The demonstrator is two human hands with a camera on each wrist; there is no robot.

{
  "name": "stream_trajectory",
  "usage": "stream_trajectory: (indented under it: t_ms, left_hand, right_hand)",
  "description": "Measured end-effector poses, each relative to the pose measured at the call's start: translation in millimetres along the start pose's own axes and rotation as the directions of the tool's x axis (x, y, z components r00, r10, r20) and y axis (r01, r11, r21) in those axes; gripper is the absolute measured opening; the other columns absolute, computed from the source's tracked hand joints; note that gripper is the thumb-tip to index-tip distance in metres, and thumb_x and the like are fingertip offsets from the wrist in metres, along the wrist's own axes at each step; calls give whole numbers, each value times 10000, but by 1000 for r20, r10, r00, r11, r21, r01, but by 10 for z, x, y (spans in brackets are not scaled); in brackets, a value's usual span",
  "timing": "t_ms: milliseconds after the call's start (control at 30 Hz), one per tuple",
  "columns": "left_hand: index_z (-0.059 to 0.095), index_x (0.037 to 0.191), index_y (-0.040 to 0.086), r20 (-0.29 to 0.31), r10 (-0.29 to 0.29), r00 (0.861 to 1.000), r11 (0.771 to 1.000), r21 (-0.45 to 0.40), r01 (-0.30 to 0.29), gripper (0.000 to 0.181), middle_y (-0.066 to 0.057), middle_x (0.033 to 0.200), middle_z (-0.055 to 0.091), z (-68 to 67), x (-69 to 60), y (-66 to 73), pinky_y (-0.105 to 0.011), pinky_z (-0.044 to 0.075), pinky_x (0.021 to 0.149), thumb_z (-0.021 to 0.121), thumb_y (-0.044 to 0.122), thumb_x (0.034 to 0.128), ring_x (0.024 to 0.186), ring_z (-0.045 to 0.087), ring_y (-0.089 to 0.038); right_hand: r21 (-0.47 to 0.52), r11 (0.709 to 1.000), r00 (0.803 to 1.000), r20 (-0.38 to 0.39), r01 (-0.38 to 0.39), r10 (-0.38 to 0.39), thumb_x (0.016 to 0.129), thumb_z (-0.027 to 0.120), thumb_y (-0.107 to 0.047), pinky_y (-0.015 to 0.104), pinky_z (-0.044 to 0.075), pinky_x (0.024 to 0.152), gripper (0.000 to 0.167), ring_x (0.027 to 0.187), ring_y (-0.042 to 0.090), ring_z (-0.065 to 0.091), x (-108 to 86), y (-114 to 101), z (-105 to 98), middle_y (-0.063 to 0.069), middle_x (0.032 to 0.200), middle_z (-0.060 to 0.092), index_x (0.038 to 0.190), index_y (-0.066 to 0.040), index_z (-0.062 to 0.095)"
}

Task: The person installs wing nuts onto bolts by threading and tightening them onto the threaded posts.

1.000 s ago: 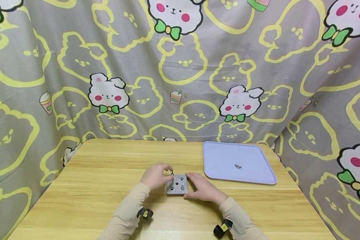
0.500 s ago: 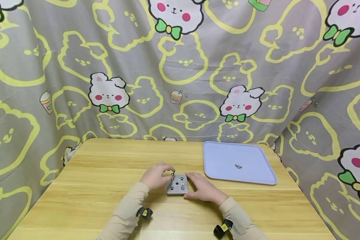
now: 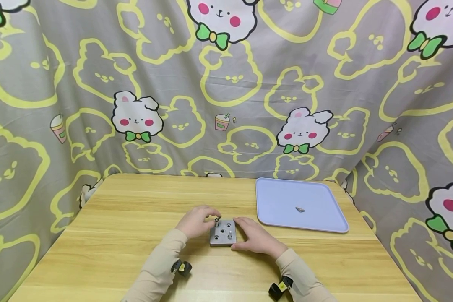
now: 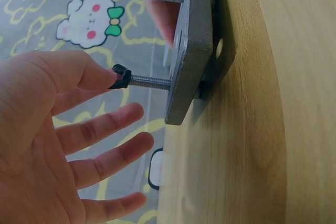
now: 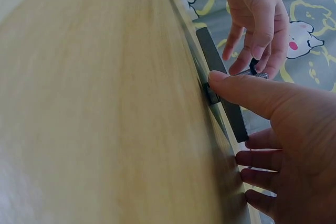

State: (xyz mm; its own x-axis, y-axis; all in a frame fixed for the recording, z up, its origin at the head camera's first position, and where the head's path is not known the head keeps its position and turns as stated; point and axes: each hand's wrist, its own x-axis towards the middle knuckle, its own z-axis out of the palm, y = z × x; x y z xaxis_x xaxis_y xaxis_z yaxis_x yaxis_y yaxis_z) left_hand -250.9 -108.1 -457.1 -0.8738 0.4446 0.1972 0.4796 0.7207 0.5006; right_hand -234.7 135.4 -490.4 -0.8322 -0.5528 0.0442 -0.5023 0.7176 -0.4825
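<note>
My left hand (image 3: 196, 222) pinches a small black wing-shaped nut (image 4: 122, 76) with the thumb and pointing finger, and the other fingers are spread out. The nut sits at the tip of a thin silver metal bolt (image 4: 149, 81), which stands at 11 o'clock on a flat gray square metal plate (image 3: 223, 242). The plate is just beside that hand, at 4 o'clock from it, on the wooden table (image 3: 136, 209). My right hand (image 3: 258, 238) holds the plate by its edges from 3 o'clock.

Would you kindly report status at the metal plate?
Left grip pinches black nut atop one bolt. Right grip holds metal plate. Nothing seen in the way.
</note>
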Motion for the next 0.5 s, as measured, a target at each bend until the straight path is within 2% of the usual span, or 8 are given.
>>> stream_trajectory:
  t_ms: [267,500]
  left_hand:
    - [725,1069,221,19,-11,1000,1000,-13,11,194,-35,1185,696,2,9,13,-488,510,973,621,172,913,1122,639,-273]
    - [732,1043,202,28,7,1000,999,-31,-7,193,-9,1138,711,14,16,0,-483,509,974,612,132,909,1095,648,-259]
  right_hand:
    - [-6,1000,1000,-3,3,-3,776,754,-509,524,364,1136,918,1349,358,449,0,8,4,181,1455,477,1463,-20,389]
    - [-10,1000,1000,-3,5,-5,776,751,-519,517,367,1137,919,1350,353,449,3,8,5,177,1456,477,1466,-32,388]
